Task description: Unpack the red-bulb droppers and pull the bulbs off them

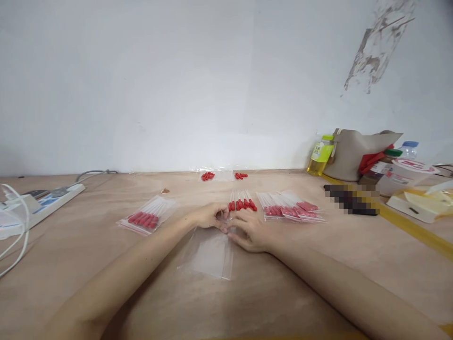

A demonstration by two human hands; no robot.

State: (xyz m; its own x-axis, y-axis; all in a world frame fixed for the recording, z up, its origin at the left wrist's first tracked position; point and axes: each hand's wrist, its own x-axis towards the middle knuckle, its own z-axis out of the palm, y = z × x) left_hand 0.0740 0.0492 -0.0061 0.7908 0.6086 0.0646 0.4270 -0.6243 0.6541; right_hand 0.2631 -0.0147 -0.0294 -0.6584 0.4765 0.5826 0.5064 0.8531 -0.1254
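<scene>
A clear flat plastic bag [208, 252] lies on the table in front of me. At its far edge my left hand [212, 216] pinches the plastic between thumb and fingers. My right hand [250, 231] meets it there, thumb and fingertips closed on the same edge. Just beyond my hands is a row of loose thin pale sticks with red ends [242, 205]. To the left sits a filled bag of red-ended sticks [145, 217]. Several more filled bags [290, 208] overlap on the right.
Against the wall lie more red-ended pieces [208, 176] with clear plastic. A white power strip [42, 208] with cables is at left. At right stand a yellow-green bottle [320, 156], a grey container [354, 153] and a lidded tub [403, 177], near a blurred dark object [352, 200].
</scene>
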